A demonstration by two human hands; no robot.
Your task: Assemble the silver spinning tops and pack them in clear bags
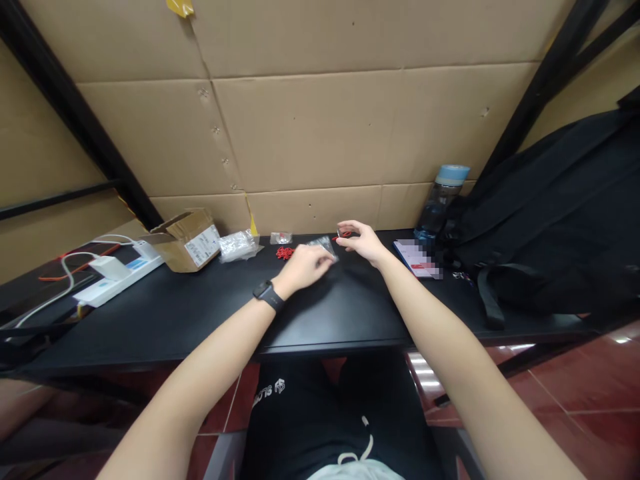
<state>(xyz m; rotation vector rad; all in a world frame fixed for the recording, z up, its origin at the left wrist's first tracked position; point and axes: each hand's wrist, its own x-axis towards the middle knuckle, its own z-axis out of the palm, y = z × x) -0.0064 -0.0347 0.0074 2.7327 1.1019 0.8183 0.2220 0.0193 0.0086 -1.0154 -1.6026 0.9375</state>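
Note:
My left hand, with a dark watch on the wrist, is closed on the edge of a small clear plastic bag just above the table. A small heap of red cords lies beside it, to the left. To the right, my right hand curves its thumb and fingers round a thin red cord. Something small and pale shows at those fingertips, too small to name. The two hands are a little apart, near the back of the table.
On the black table stand an open cardboard box, clear plastic packaging, a small clear packet and a white power strip. A phone, a water bottle and a black backpack are at right. Cardboard panels back the table.

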